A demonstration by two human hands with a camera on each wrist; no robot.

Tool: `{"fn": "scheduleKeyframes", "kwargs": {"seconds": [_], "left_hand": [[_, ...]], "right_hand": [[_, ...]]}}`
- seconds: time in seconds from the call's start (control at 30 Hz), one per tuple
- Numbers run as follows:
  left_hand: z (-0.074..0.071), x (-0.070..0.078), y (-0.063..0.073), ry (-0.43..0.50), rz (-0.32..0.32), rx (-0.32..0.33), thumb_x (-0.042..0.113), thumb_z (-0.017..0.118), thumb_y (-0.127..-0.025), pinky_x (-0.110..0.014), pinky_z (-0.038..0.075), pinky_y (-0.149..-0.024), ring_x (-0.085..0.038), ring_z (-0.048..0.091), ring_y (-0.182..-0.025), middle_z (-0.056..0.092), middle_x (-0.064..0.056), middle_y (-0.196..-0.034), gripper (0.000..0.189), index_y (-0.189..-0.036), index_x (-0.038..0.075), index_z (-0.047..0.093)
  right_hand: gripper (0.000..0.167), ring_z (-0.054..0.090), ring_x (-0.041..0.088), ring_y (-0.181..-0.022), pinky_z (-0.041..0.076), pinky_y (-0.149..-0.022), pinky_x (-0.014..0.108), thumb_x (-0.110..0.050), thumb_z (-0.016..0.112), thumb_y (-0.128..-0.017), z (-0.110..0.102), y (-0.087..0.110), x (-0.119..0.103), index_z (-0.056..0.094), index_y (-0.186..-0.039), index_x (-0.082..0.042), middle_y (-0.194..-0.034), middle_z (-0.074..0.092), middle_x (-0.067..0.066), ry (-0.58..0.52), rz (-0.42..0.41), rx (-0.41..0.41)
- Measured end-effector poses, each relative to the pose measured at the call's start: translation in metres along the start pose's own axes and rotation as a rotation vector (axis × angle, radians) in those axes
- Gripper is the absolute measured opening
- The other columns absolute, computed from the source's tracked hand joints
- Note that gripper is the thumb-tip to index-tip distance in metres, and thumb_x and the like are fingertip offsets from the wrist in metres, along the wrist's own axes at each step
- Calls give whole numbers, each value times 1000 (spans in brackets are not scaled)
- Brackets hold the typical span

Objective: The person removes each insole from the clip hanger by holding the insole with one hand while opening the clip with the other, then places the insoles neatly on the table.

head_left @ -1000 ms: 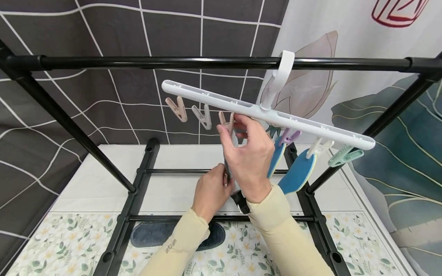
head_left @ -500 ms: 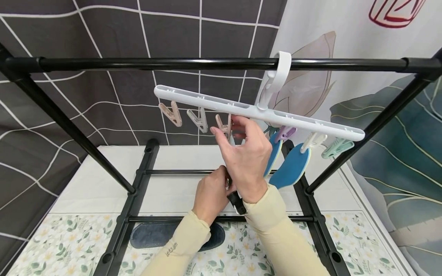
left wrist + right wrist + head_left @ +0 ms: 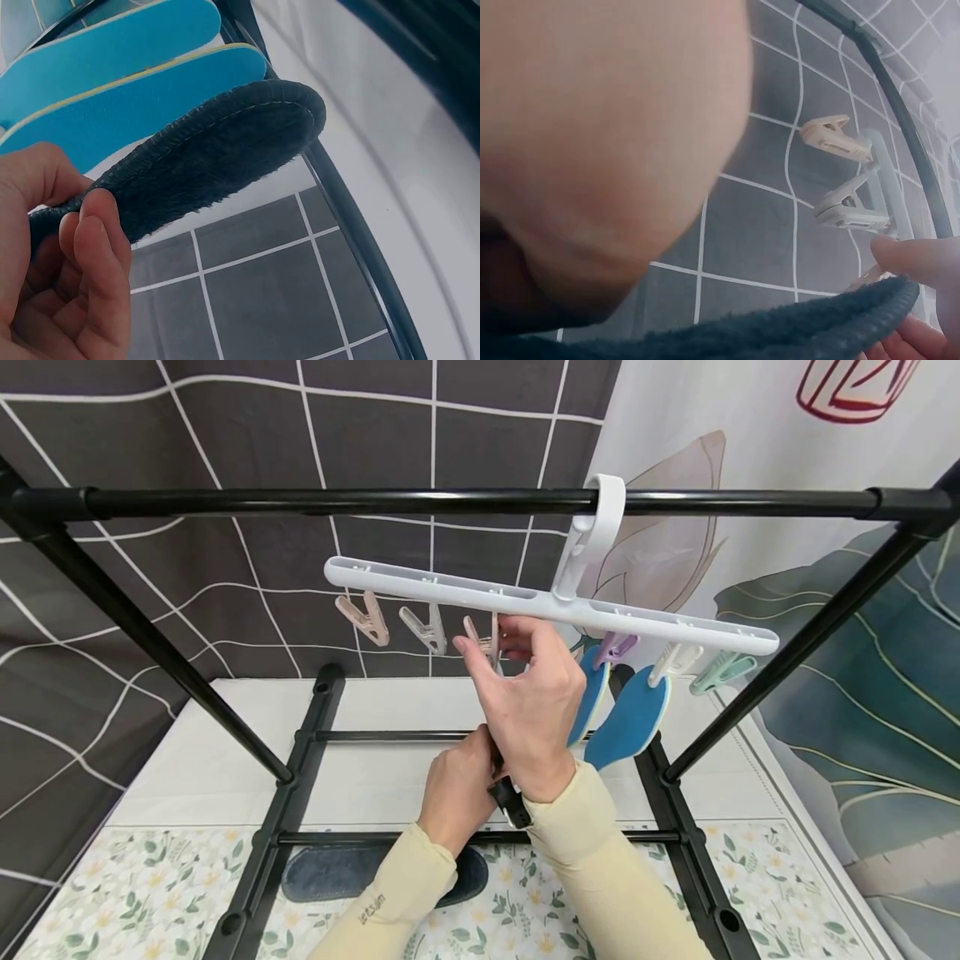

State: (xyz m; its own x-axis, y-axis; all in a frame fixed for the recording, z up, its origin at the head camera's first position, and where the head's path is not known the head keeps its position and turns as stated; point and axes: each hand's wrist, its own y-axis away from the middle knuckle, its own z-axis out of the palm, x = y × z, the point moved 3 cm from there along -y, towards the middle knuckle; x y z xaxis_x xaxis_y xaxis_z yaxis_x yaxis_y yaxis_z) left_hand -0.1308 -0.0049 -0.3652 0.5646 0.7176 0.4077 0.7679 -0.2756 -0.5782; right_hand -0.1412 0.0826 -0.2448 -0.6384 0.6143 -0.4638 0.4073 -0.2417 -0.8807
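- From where I stand, one black rack [image 3: 375, 502] takes up most of the space, its top bar running straight across.
- Two forearms in pale yellow sleeves rise from the near side, the left slanting inward to the right, the right slanting inward to the left, so the wrists nearly meet.
- One white hanger [image 3: 450, 587] is hooked over that bar, tilted with its right end lower.
- The right hand [image 3: 532, 693] is the higher one, back toward us, thumb raised on one side and bent index finger on the other, pinching a clip.
- The left hand [image 3: 459, 789] sits just below it, fingers curled, gripping one end of an insole between thumb and fingers.
- I count four insoles. The dark fuzzy insole [image 3: 217, 142] is in the left hand, its other end up by the right thumb; whether the clip bites it, I can't tell. Two blue insoles [image 3: 630, 718] hang side by side to the right. Another dark insole [image 3: 330, 871] lies on the floral mat [image 3: 161, 877], partly behind the left sleeve.
- Six clips hang along the hanger: two beige, the pinched beige clip [image 3: 487, 639] being the inner one; one grey clip [image 3: 426, 629] between them; then one purple clip [image 3: 617, 647] and one white clip [image 3: 675, 662], each on a blue insole; lastly one green clip [image 3: 723, 672].
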Motion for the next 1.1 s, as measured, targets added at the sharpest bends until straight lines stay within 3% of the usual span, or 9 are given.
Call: {"fn": "scheduleKeyframes", "kwargs": {"seconds": [0.77,1.1], "left_hand": [[-3,-3,7,-8,1,36,5,83,-77,-28,43,-47,-15,52,-51,48,1,-72,29,-84,7,55],[-5,-3,7,9,-29,10,3,84,-76,-27,46,-49,-12,53,-54,50,2,-77,31,-87,9,55]], "right_hand": [[25,69,18,-67,57,-62,35,-17,84,-80,0,-2,2,74,-94,2,-84,75,9,-106,-23,9],[24,68,18,-67,57,-62,33,-15,83,-81,-1,-3,2,73,-93,3,-82,74,9,-134,-7,-1]]}}
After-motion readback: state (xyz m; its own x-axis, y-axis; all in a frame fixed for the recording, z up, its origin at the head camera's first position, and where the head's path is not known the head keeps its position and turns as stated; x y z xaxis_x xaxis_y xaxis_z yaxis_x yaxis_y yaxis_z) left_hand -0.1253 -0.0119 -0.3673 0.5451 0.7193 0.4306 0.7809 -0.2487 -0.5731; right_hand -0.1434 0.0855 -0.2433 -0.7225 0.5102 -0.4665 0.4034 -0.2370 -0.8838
